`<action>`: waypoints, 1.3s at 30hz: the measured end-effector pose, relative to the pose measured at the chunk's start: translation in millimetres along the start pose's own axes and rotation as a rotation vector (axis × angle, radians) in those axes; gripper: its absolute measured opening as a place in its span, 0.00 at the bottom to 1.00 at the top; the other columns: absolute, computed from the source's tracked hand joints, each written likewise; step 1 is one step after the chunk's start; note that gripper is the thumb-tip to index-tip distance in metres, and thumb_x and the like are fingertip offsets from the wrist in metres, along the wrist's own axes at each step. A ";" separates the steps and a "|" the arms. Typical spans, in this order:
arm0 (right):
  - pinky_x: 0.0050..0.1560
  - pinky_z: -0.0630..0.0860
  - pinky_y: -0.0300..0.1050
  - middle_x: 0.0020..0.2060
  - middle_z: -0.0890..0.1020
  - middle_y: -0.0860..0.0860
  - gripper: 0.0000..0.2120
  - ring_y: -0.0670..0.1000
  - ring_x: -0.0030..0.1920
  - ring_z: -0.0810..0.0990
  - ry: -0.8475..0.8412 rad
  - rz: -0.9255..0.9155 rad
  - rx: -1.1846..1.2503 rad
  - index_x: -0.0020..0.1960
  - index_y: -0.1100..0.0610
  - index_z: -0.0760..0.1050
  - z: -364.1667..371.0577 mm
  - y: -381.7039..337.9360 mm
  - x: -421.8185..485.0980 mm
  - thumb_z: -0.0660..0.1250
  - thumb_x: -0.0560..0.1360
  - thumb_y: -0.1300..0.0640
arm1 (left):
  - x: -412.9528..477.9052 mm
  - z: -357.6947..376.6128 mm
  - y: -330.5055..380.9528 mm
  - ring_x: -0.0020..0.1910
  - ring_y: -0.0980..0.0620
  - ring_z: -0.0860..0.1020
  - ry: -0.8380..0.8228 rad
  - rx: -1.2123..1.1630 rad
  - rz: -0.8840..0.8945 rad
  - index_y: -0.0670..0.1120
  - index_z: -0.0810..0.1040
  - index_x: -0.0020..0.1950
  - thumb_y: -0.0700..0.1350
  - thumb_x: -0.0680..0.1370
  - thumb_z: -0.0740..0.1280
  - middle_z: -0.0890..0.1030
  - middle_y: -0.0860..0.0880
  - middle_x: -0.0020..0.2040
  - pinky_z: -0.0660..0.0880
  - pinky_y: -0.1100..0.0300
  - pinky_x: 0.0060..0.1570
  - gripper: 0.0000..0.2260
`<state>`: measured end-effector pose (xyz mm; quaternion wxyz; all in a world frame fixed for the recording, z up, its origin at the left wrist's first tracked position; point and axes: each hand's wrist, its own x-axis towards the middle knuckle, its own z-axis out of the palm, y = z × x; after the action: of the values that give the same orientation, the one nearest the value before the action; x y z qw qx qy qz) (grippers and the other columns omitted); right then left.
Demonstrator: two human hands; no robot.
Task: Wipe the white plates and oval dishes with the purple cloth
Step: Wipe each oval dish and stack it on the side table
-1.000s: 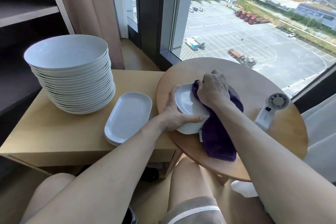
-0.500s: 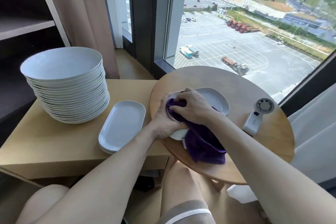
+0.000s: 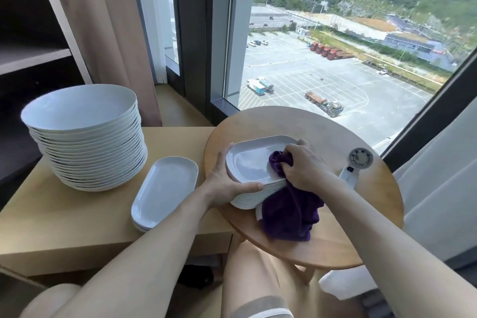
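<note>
Oval dishes (image 3: pixel 254 162) sit in one pile on the round table (image 3: pixel 335 134). The left hand (image 3: pixel 222 183) presses straight fingers against the pile's side, I think so it won't slide. The right hand (image 3: pixel 304 165) squeezes the one purple cloth (image 3: pixel 289 212) on the top dish. Nearby are one tall pile of round plates (image 3: pixel 85 137) (too many to count) and one small pile (image 3: pixel 165 188) of two or three.

Reaching forward with both bare forearms (image 3: pixel 144 248); pressing with left hand (image 3: pixel 227 184), thumb raised and fingers (image 3: pixel 247 186) straight; clenching right hand (image 3: pixel 304 169) tight around purple cloth (image 3: pixel 289 214).
</note>
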<state>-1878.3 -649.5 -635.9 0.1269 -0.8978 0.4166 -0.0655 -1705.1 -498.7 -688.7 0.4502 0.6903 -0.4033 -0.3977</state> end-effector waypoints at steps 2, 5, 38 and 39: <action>0.56 0.68 0.48 0.51 0.69 0.51 0.07 0.58 0.60 0.71 0.017 0.031 -0.026 0.52 0.56 0.75 -0.7 2.1 4.1 0.65 0.78 0.53 | 0.0 0.5 0.7 0.69 0.50 0.69 -0.004 -0.009 -0.003 0.71 0.46 0.77 0.61 0.61 0.84 0.65 0.55 0.71 0.70 0.55 0.67 0.58; 0.61 0.70 0.52 0.55 0.72 0.56 0.12 0.61 0.61 0.71 0.073 0.085 -0.042 0.56 0.58 0.77 -1.2 -6.7 11.2 0.64 0.78 0.51 | 0.4 2.6 1.5 0.68 0.50 0.68 -0.008 -0.029 -0.011 0.70 0.45 0.77 0.58 0.63 0.85 0.65 0.54 0.71 0.68 0.58 0.63 0.58; 0.36 0.66 0.40 0.38 0.78 0.48 0.09 0.50 0.40 0.74 -0.082 -0.260 0.207 0.37 0.51 0.74 7.8 -76.8 -0.8 0.73 0.72 0.56 | 2.2 4.3 -3.9 0.68 0.55 0.74 -0.042 -0.121 0.027 0.62 0.42 0.81 0.44 0.69 0.82 0.74 0.56 0.67 0.67 0.57 0.69 0.58; 0.37 0.65 0.40 0.37 0.77 0.46 0.10 0.48 0.39 0.74 -0.081 -0.250 0.214 0.36 0.50 0.73 7.2 -70.1 -4.0 0.73 0.72 0.55 | 2.2 3.6 -3.8 0.67 0.53 0.74 -0.037 -0.113 0.017 0.64 0.43 0.81 0.45 0.68 0.83 0.74 0.54 0.67 0.68 0.58 0.68 0.58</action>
<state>-1828.0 -601.7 -623.0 0.2296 -0.9258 0.2868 -0.0885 -1706.8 -500.8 -693.8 0.4843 0.6529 -0.3945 -0.4284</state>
